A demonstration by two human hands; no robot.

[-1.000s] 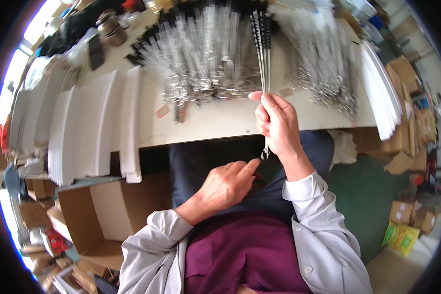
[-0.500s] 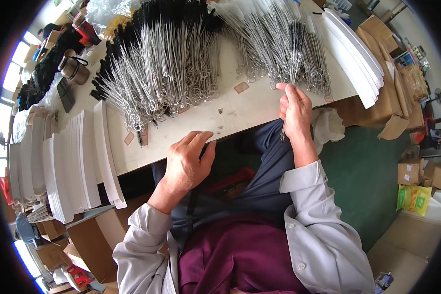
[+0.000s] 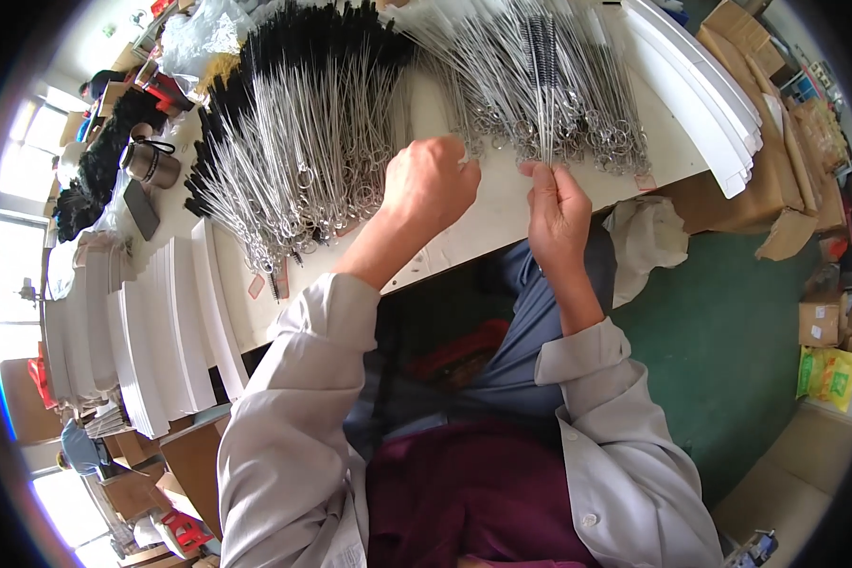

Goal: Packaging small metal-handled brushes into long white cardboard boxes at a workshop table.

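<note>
My right hand (image 3: 559,213) is closed in a pinch around the ends of a few thin wire brushes (image 3: 544,71), whose black bristled heads point away from me over the right-hand pile. My left hand (image 3: 433,185) is raised over the table between two piles, its fingers curled in; whatever they grip, if anything, is hidden. Just left of it lies a big heap of wire brushes (image 3: 322,123) with black bristles and steel stems ending in ring loops. On the right is a second heap of looped wire brushes (image 3: 596,104) with pale heads.
The cream table (image 3: 445,248) carries stacks of long white folded card strips (image 3: 185,322) at left and more white strips (image 3: 696,85) at right. A steel flask (image 3: 151,163) stands at the far left. Cardboard boxes (image 3: 729,204) and a crumpled white bag (image 3: 646,241) are right of the table.
My left hand has moved forward and right from the table's near edge to between the piles, its fingers curling in. My right hand has shifted slightly left with the brushes.
</note>
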